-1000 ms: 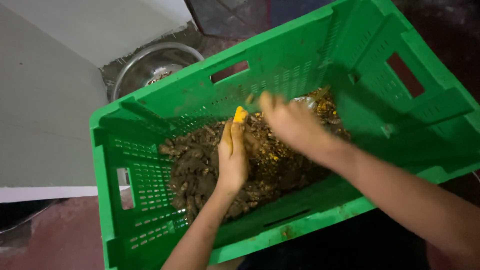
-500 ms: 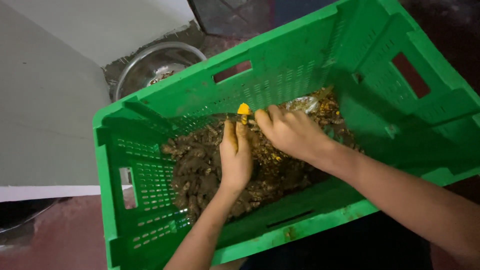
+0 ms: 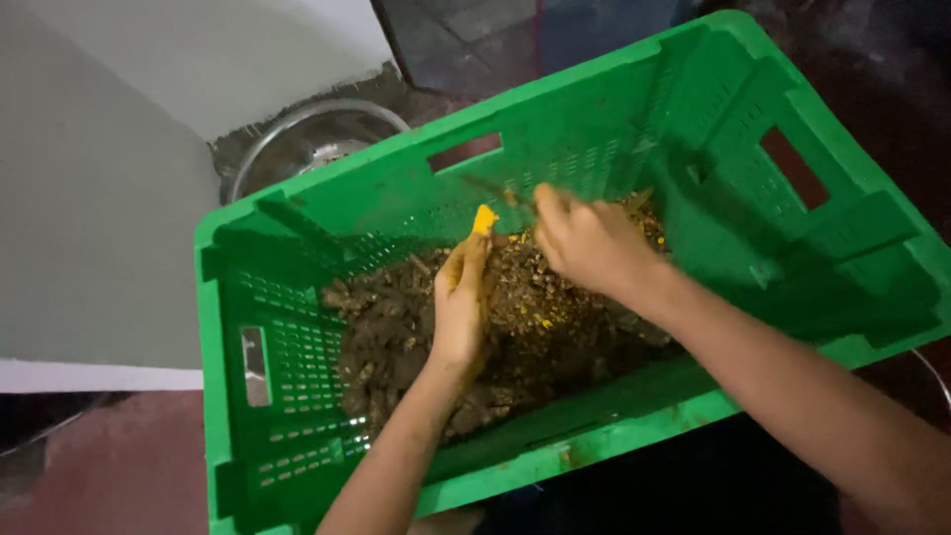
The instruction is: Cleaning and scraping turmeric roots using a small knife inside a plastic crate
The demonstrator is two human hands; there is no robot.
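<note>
Above the green crate (image 3: 297, 376), the left hand's (image 3: 458, 312) grip pinches a yellow root piece (image 3: 483, 219) at its fingertips.

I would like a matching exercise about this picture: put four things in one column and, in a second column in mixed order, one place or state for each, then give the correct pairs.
Things:
1. green crate
2. yellow-orange piece
3. metal bowl
4. brown roots

Places or states:
A. lies heaped inside the crate
B. stands on the floor behind the crate
C. held at the fingertips of the left hand
D. tilted, holds the heap

The right hand is close beside the piece.

Pairs: 1-D, 2-C, 3-B, 4-A
</note>
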